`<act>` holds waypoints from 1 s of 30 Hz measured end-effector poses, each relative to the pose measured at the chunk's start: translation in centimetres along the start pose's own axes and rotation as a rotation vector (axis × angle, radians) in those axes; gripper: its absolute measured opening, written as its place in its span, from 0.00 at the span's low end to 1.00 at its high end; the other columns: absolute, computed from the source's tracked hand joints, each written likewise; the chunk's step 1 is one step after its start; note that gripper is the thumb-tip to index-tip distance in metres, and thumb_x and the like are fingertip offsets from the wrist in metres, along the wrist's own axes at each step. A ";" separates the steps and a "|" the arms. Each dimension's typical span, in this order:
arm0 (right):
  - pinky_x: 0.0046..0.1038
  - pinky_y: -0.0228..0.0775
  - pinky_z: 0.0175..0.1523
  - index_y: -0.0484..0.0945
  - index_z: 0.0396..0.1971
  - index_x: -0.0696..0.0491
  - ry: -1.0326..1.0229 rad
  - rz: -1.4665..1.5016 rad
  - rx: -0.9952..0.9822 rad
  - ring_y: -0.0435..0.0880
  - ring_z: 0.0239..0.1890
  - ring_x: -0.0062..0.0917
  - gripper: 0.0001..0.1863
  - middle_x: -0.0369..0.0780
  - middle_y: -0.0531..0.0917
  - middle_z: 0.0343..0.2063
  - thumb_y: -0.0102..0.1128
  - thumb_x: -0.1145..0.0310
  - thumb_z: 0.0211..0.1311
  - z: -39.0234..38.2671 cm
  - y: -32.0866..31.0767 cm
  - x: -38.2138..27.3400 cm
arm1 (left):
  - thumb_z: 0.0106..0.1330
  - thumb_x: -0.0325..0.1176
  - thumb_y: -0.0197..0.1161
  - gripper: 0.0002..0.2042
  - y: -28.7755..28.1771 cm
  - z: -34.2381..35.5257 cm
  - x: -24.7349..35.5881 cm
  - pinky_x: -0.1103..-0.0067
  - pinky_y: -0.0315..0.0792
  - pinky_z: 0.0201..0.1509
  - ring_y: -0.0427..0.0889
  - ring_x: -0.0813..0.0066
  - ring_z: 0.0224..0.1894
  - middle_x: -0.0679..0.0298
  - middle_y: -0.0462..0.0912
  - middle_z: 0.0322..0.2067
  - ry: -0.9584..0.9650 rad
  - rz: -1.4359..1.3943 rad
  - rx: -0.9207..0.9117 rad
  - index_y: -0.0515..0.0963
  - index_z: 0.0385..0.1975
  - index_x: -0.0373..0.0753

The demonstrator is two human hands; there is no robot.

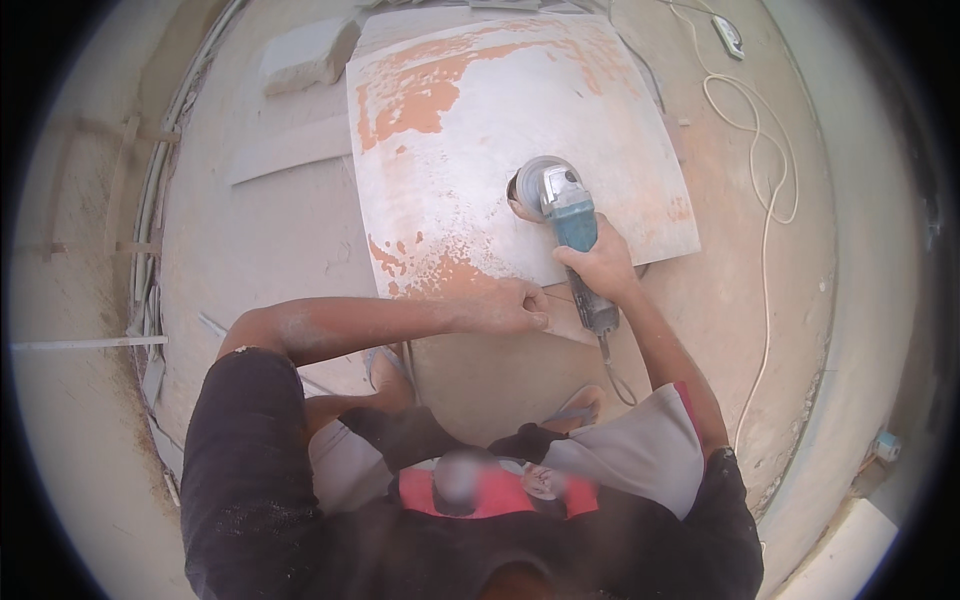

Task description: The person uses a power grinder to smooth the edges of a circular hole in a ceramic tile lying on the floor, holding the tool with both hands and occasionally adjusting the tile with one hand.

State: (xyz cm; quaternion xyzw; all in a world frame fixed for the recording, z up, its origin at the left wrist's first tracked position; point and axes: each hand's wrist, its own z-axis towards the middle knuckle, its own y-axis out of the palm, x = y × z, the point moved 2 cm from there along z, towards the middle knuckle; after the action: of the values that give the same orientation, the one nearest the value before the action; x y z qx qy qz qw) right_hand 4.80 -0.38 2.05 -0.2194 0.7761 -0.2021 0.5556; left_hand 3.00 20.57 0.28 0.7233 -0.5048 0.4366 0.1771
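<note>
My right hand (605,262) is wrapped round the body of a teal and black angle grinder (574,220). The grinder's pale round disc (540,182) lies at a roughly round hole (515,190) in a large white slab (500,130) with orange patches. Part of that hole is hidden by the disc and grinder head. Along the slab's near edge rests my left hand (508,305), its fingers curled; whether they hold anything is hidden. The grinder's cord (615,370) hangs from its rear end toward my leg.
A pale block (308,55) and a flat offcut (295,150) lie left of the slab. A white cable (768,200) loops over the dusty floor on the right, near a power strip (728,38). My sandalled feet are close to the slab's near edge.
</note>
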 end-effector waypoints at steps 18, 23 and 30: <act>0.40 0.77 0.56 0.74 0.55 0.66 0.109 -0.172 -0.076 0.86 0.50 0.46 0.39 0.57 0.85 0.47 0.73 0.56 0.46 1.2 1.2 -0.5 | 0.71 0.41 0.68 0.24 2.5 4.7 1.8 0.72 0.82 0.46 0.85 0.67 0.45 0.57 0.83 0.51 -0.075 -0.584 0.023 0.73 0.60 0.31; 0.40 0.77 0.56 0.74 0.55 0.66 0.100 -0.135 -0.077 0.86 0.50 0.47 0.39 0.57 0.85 0.46 0.73 0.57 0.45 1.2 1.2 -0.5 | 0.71 0.40 0.68 0.24 2.8 5.0 1.5 0.72 0.82 0.46 0.85 0.68 0.44 0.57 0.84 0.51 -0.041 -0.596 0.038 0.74 0.60 0.32; 0.40 0.77 0.56 0.75 0.55 0.65 0.089 -0.164 -0.068 0.86 0.50 0.47 0.38 0.57 0.85 0.46 0.73 0.56 0.46 1.5 1.3 -0.4 | 0.69 0.40 0.69 0.25 2.6 5.4 1.7 0.72 0.83 0.48 0.86 0.67 0.47 0.57 0.84 0.52 -0.041 -0.560 0.053 0.73 0.60 0.31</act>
State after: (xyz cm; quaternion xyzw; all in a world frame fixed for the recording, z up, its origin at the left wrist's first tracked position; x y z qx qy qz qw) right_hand 6.16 0.82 1.21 -0.2917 0.7859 -0.2302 0.4943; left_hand 3.29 14.73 -1.83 0.8477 -0.2773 0.3689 0.2616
